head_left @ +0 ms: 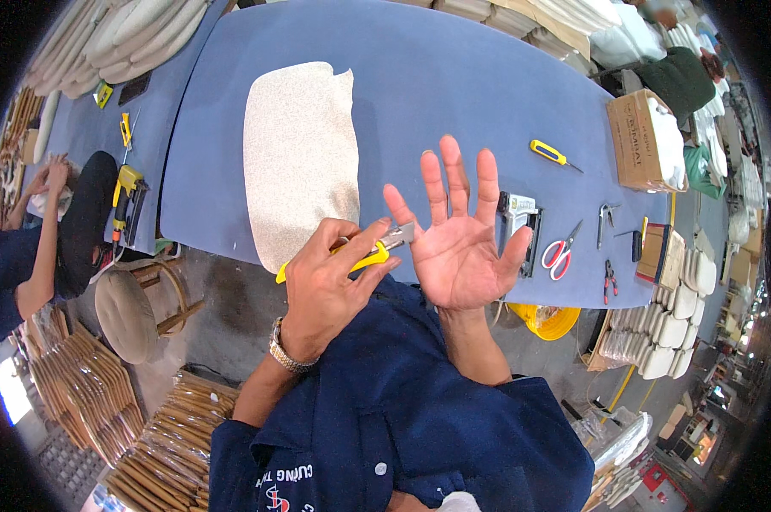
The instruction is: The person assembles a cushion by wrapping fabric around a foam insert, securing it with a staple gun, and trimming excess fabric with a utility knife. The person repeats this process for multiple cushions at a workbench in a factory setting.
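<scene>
My left hand (pixel 326 277), with a metal-band watch (pixel 285 348) at its wrist, is closed round a yellow utility knife (pixel 377 254). The knife's metal end points right, toward the little-finger side of my right hand (pixel 464 243); whether they touch I cannot tell. That right hand is held palm up with its fingers spread, and nothing lies in it. Just beyond my left hand, a speckled beige piece of fabric (pixel 300 162) lies on the blue table (pixel 428 77), with an uneven top right corner and its lower end at the table's near edge.
Right of my hands lie a staple gun (pixel 518 224), red-handled scissors (pixel 559 253), a yellow screwdriver (pixel 549 152) and pliers (pixel 610 282). A cardboard box (pixel 637 141) stands at the right edge. Below is a yellow bucket (pixel 553 322). At left, a person (pixel 40 247) sits near a round stool (pixel 125 314).
</scene>
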### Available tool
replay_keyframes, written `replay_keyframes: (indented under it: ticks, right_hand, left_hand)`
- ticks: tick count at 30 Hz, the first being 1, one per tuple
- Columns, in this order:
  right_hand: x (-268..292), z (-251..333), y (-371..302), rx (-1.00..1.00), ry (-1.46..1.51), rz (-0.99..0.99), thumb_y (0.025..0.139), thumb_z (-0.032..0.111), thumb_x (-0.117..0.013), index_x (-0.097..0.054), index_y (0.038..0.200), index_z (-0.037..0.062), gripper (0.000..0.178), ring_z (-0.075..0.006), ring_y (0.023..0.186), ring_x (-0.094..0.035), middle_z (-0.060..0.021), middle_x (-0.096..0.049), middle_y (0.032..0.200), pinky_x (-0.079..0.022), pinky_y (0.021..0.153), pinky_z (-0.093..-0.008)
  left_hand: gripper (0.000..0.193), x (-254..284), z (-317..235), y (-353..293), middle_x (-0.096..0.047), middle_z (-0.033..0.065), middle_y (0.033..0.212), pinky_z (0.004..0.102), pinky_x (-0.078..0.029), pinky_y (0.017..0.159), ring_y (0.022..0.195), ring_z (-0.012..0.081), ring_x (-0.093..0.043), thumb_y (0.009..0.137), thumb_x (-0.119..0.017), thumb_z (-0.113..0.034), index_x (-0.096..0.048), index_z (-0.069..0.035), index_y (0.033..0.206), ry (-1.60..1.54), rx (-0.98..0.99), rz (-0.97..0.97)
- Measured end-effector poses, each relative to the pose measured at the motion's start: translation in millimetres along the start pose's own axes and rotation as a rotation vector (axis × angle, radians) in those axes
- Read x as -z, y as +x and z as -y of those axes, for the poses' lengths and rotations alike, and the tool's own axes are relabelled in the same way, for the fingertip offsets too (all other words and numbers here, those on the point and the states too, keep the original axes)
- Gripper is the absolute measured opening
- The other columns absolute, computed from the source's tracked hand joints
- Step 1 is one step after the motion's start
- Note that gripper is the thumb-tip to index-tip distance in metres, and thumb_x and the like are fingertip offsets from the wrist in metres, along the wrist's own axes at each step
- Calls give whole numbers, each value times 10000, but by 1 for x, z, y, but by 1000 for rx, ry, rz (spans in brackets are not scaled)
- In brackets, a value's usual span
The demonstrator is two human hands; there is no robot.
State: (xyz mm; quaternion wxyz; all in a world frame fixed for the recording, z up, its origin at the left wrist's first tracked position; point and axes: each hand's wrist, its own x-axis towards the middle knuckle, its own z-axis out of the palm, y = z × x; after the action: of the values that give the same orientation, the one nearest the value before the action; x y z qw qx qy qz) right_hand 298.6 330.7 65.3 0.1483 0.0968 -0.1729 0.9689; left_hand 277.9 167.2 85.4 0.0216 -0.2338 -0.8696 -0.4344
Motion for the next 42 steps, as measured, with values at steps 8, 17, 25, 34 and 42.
replay_keyframes:
  ticks: [8, 17, 25, 34, 42]
  right_hand:
    - [-1, 1, -2, -6, -5, -6, 1020, 658, -423, -92, 1669, 184, 868, -321, 1604, -56, -176, 2, 1732, -45, 1224, -711]
    - [1, 2, -3, -7, -6, 7, 1024, 651, -417, -77, 1669, 177, 871, -331, 1604, -38, -182, 9, 1730, -34, 1226, -706]
    - [3, 4, -3, -1, 28, -10, 1024, 650, -415, -85, 1669, 177, 866, -336, 1602, -55, -184, 2, 1730, -34, 1229, -702]
    - [-1, 4, -5, -22, 68, -43, 1020, 652, -430, -93, 1670, 200, 860, -322, 1603, -70, -159, -17, 1735, -41, 1216, -726]
    - [-3, 4, -5, -47, 83, -38, 1018, 646, -447, -96, 1669, 209, 859, -314, 1604, -67, -158, -21, 1735, -48, 1194, -759]
  left_hand:
    - [503, 4, -1, -1, -652, 75, 953, 305, -589, 713, 815, 185, -697, 727, -916, -145, -767, -115, 1207, 22, -1, 86]
    - [485, 0, 0, -1, -654, 44, 912, 326, -546, 651, 772, 196, -666, 712, -912, -209, -779, -147, 1174, 30, -18, -4]
    - [460, 5, -4, 1, -681, 90, 952, 313, -575, 698, 810, 186, -700, 796, -864, -162, -743, -87, 1234, -51, -56, 154]
    - [420, 16, -2, 3, -716, 85, 751, 292, -530, 603, 624, 157, -686, 1081, -539, -334, -668, -13, 1319, -324, 233, 369]
    - [362, 19, 4, 6, -719, 106, 726, 322, -534, 601, 652, 202, -728, 1055, -591, -279, -687, 0, 1265, -272, 204, 338]
